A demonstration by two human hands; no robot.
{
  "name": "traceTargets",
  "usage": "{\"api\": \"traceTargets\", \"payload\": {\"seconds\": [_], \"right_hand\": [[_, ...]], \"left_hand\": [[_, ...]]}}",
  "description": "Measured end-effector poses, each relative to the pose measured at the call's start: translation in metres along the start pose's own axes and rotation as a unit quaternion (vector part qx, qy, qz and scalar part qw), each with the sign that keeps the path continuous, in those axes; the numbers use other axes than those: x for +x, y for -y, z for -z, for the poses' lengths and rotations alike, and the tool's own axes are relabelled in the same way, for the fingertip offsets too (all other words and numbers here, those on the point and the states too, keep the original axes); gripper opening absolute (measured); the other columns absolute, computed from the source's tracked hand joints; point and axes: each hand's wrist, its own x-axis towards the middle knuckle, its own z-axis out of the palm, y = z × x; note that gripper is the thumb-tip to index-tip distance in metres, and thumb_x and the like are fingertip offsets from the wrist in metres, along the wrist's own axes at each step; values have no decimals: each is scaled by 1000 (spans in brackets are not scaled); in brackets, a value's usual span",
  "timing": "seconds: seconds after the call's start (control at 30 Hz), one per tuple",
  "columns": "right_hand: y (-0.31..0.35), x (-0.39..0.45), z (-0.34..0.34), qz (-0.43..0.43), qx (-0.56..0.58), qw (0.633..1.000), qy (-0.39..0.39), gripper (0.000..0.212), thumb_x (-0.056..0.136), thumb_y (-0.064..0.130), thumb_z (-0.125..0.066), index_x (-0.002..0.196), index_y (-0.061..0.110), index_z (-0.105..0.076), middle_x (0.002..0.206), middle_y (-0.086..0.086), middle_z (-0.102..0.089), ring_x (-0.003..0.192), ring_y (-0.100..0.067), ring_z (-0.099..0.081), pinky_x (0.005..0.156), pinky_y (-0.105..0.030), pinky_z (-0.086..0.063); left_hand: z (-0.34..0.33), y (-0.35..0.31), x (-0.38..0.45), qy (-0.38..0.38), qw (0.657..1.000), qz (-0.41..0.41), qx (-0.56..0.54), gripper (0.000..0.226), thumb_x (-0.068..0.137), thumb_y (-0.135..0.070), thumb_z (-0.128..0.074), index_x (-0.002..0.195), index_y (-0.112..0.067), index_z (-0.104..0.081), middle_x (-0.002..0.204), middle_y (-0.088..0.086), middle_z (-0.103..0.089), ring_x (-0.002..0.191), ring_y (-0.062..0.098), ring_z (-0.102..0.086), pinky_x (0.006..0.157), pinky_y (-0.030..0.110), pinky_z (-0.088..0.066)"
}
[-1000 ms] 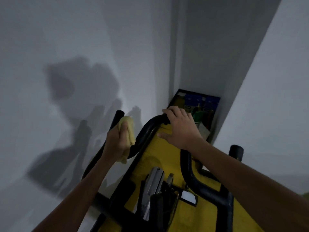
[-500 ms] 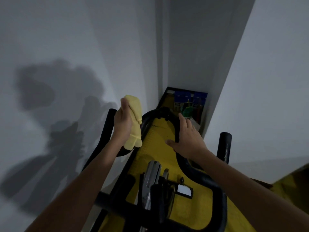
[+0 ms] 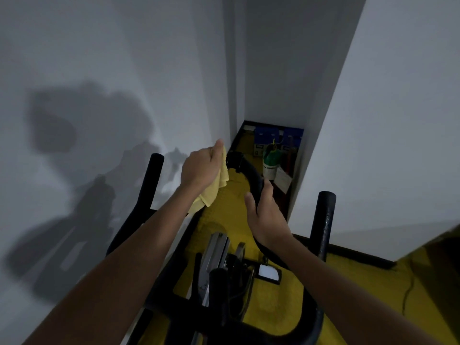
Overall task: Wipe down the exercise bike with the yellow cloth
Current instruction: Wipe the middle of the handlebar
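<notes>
The left hand (image 3: 201, 168) clutches the yellow cloth (image 3: 214, 188), bunched and raised just above the bike's (image 3: 251, 175) looped black handlebar. The right hand (image 3: 265, 215) rests on that bar's right side, fingers relaxed, over the yellow floor (image 3: 281, 302).

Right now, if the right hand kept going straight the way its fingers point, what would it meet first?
The right hand already lies against the black handlebar loop, fingers pointing up along it toward the corner. Going on, it would probably follow that bar; beyond its bend stands the green bottle, though depth is unclear.
</notes>
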Motion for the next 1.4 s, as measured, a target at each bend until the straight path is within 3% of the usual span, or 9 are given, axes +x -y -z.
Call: {"api": "traceTargets", "payload": {"seconds": [0.1, 0.23, 0.33, 0.5, 0.7, 0.9, 1.03, 1.23, 1.4], "right_hand": [[2, -3, -5, -7, 32, 999, -24, 56, 106, 51, -32, 155, 31, -14, 127, -5, -62, 90, -20, -69, 74, -47, -60], [9, -2, -7, -12, 22, 999, -44, 51, 108, 45, -34, 153, 29, -18, 125, -7, -63, 97, -26, -68, 78, -47, -59], [12, -2, -7, -4, 12, 999, -43, 50, 108, 44, -35, 153, 29, -19, 121, -8, -66, 96, -28, -69, 78, -49, -59], [12, -4, -6, -4, 7, 999, -37, 50, 107, 46, -35, 152, 31, -18, 100, 3, -61, 83, -24, -69, 70, -50, -60], [8, -3, -7, -4, 18, 999, -43, 52, 106, 50, -33, 153, 32, -17, 106, -1, -68, 76, -19, -70, 65, -48, -60], [3, -2, -10, 4, 27, 998, -50, 52, 105, 53, -31, 152, 35, -17, 96, 0, -70, 64, -17, -68, 56, -47, -59], [1, -3, -11, 1, 31, 998, -62, 54, 105, 55, -30, 153, 33, -17, 104, 0, -70, 71, -17, -70, 60, -47, -60], [-1, -6, -10, 4, 36, 997, -68, 57, 105, 56, -29, 154, 31, -16, 111, 0, -69, 73, -14, -70, 63, -45, -60], [-3, -5, -10, 8, 45, 997, -63, 57, 104, 57, -29, 154, 32, -16, 96, 2, -69, 61, -10, -65, 54, -41, -58]], "left_hand": [[0, -2, 17, 62, 997, 43, -16, 63, 99, -61, -29, 63, -13, -52, 68, 3, -59, 68, 21, -59, 62, 31, -42], [6, 8, 34, 180, 958, 172, -145, 60, 83, -70, -46, 101, -16, -64, 98, 5, -64, 95, 24, -60, 92, 39, -47], [11, 30, 28, 238, 914, 199, -263, 54, 76, -71, -54, 91, -22, -73, 92, 7, -73, 90, 24, -66, 95, 43, -50], [9, 44, 9, 160, 935, 233, -215, 84, 80, -83, -35, 121, -15, -64, 112, 9, -67, 103, 25, -62, 93, 41, -48], [7, 76, -53, 48, 983, 170, -43, 88, 90, -79, -14, 114, -13, -67, 107, 14, -68, 101, 33, -64, 93, 43, -50], [1, 104, -89, -39, 976, -33, 214, 59, 99, -65, -34, 82, -11, -50, 53, -3, -42, 41, 16, -42, 39, 24, -37], [-2, 90, -79, -92, 985, -71, 131, 51, 99, -54, -42, 87, -6, -54, 58, -8, -40, 46, 11, -40, 43, 12, -21], [0, 51, -53, -26, 998, 49, 12, 67, 101, -60, -22, 117, -6, -58, 101, 14, -67, 95, 30, -64, 83, 39, -49], [3, 5, -8, 0, 1000, -4, 0, 63, 104, -55, -25, 64, -14, -51, 62, 2, -58, 59, 13, -57, 55, 27, -36]]}}
